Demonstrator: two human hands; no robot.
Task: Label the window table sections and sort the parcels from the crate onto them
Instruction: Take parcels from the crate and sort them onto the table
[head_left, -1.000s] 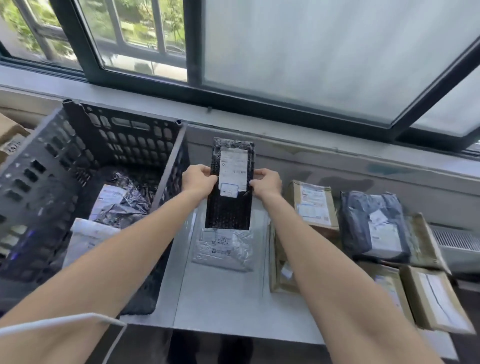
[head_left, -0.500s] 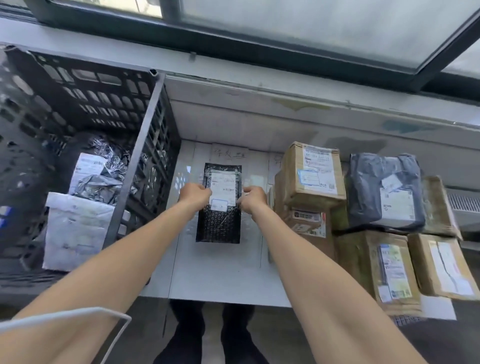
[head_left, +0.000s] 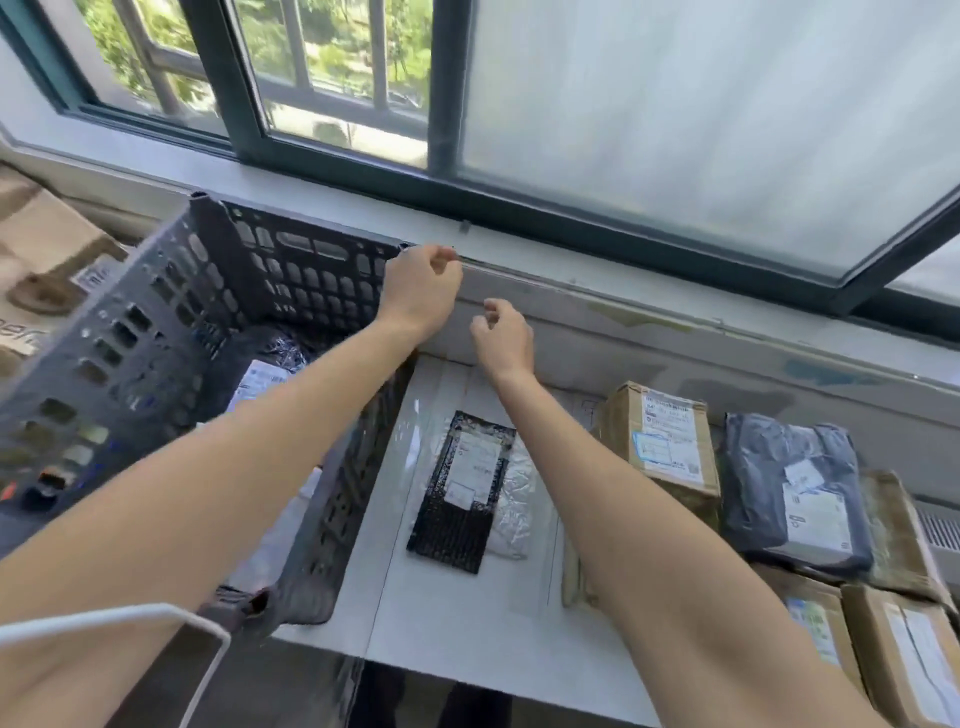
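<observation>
Bright daylight, soft shadows — a wide-angle view with blur at the left.
Light comes through the window (head_left: 332, 67) at the top; its frosted pane (head_left: 675, 104) glows evenly. The crate (head_left: 130, 338) and cardboard (head_left: 47, 249) at left are smeared, straight lines bow toward the edges, and the counter (head_left: 467, 613) is evenly lit.

- My left hand (head_left: 423, 291) is raised, fingers loosely curled, holding nothing.
- My right hand (head_left: 501, 335) hangs just beside it, slightly lower, also loosely curled and empty.
- Both bare forearms reach forward.
</observation>
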